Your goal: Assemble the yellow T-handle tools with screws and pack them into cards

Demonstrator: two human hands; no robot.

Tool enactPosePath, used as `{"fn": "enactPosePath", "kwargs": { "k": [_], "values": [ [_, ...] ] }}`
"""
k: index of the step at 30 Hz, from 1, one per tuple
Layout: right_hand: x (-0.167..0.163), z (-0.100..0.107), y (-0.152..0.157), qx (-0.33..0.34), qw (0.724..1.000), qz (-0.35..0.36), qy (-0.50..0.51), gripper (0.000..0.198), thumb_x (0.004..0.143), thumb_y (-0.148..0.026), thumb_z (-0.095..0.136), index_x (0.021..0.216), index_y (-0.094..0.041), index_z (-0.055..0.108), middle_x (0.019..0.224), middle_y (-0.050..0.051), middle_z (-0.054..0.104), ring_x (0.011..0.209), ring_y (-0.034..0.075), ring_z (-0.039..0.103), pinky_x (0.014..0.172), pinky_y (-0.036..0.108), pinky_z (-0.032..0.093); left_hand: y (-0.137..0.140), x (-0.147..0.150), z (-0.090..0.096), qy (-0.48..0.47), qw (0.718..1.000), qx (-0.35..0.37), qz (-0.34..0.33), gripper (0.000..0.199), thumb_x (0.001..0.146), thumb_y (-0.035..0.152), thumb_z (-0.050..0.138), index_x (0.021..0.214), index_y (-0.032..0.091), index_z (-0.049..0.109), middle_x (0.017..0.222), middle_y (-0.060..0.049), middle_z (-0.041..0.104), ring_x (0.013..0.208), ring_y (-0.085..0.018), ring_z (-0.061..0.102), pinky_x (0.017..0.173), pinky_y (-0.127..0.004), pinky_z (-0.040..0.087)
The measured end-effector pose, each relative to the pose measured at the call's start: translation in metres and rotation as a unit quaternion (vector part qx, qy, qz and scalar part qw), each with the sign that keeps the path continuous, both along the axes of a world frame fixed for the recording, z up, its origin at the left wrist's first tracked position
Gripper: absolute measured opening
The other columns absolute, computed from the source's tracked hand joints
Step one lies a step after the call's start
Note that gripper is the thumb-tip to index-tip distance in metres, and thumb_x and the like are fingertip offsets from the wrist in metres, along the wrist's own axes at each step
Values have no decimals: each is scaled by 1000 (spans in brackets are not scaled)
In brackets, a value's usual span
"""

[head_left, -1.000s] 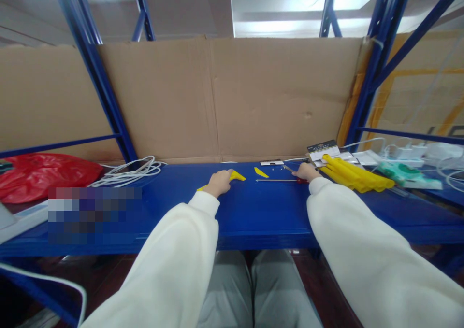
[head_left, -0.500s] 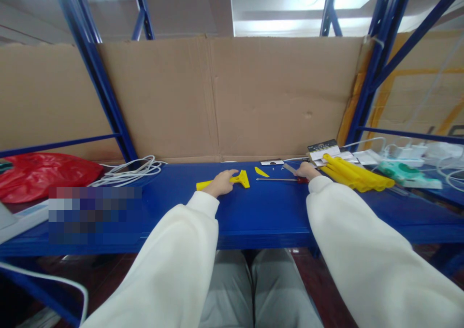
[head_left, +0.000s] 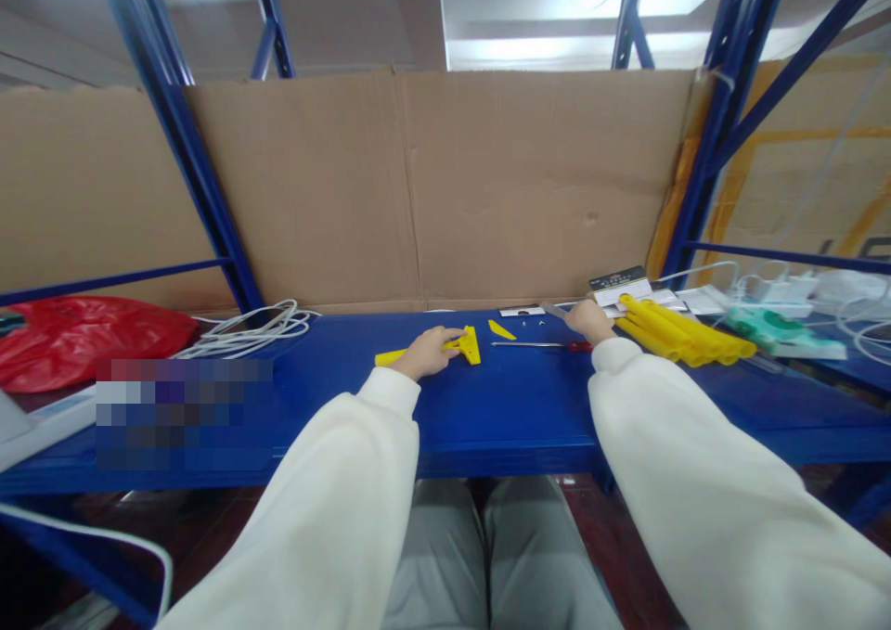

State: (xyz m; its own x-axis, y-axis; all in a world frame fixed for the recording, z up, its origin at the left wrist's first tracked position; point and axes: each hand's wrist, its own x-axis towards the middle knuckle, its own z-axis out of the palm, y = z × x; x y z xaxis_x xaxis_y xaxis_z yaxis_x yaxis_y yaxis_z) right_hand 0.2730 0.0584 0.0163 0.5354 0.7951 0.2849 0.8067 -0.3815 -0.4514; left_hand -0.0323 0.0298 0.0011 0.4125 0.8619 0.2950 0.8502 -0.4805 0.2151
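My left hand (head_left: 428,352) is closed around the handle of a yellow scraper (head_left: 472,344) lying on the blue table, its head pointing right. Part of the handle sticks out behind the hand. My right hand (head_left: 590,320) pinches a flat, greyish metal blade (head_left: 555,311) at its right end. Just below that hand lies a screwdriver (head_left: 533,344) with a dark red handle, its tip pointing left. Between the hands are a small yellow plastic piece (head_left: 501,330) and two tiny screws (head_left: 541,323). A white and black card (head_left: 522,312) lies behind them.
Several yellow tubes (head_left: 686,335) lie at the right beside packaging cards (head_left: 619,285). Farther right are a green and white packet (head_left: 780,333) and white chargers with cables. At the left sit coiled white cable (head_left: 254,331) and a red bag (head_left: 90,338). Cardboard (head_left: 418,194) walls the back.
My right hand has moved slightly back and to the left with the blade, leaving more of the screwdriver handle showing. My left hand stays on the scraper, almost unmoved.
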Motion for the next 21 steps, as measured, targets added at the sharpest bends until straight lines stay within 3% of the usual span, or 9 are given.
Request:
{"fn": "enactPosePath", "kwargs": {
  "k": [3, 8, 11, 13, 17, 21],
  "values": [
    [-9, 10, -8, 4, 998, 57, 34, 22, 85, -24, 59, 100, -20, 75, 111, 18, 72, 109, 32, 66, 83, 39, 50, 0, 1, -1, -15, 1000, -6, -8, 44, 90, 20, 58, 133, 21, 63, 132, -8, 66, 122, -23, 61, 105, -30, 44],
    [-41, 15, -22, 59, 968, 207, 132, 9, 80, -19, 65, 75, -16, 71, 74, 9, 70, 75, 20, 65, 64, 27, 46, 0, 1, -1, 16, 1000, 5, -20, 43, 90, 19, 56, 132, 20, 64, 131, -7, 66, 121, -24, 62, 104, -32, 46],
    [-61, 12, -29, -13, 926, 297, 233, 13, 77, -21, 68, 66, -15, 64, 53, -1, 54, 50, 9, 46, 48, 21, 35, 1, 2, -2, 30, 999, 21, -32, 43, 90, 20, 57, 133, 21, 63, 132, -7, 66, 121, -23, 62, 104, -31, 46],
    [-71, 10, -34, -61, 892, 346, 284, 19, 76, -21, 70, 62, -16, 59, 48, -4, 48, 45, 6, 37, 44, 19, 29, 2, 3, -3, 28, 998, 28, -41, 43, 90, 21, 57, 132, 21, 63, 131, -8, 66, 120, -22, 62, 104, -30, 45],
    [-81, 5, -41, -104, 840, 406, 344, 23, 77, -18, 69, 59, -15, 55, 53, -1, 54, 44, 4, 36, 41, 17, 25, 3, 4, -5, 22, 998, 36, -50, 43, 90, 21, 57, 133, 18, 63, 131, -9, 66, 121, -23, 62, 105, -31, 45],
    [-86, 0, -43, -106, 818, 430, 368, 22, 79, -18, 68, 61, -15, 56, 56, 0, 58, 43, 4, 35, 39, 16, 25, 2, 5, -4, 18, 998, 43, -53, 43, 90, 22, 57, 133, 19, 63, 130, -8, 67, 120, -22, 62, 105, -31, 45]
  ]
}}
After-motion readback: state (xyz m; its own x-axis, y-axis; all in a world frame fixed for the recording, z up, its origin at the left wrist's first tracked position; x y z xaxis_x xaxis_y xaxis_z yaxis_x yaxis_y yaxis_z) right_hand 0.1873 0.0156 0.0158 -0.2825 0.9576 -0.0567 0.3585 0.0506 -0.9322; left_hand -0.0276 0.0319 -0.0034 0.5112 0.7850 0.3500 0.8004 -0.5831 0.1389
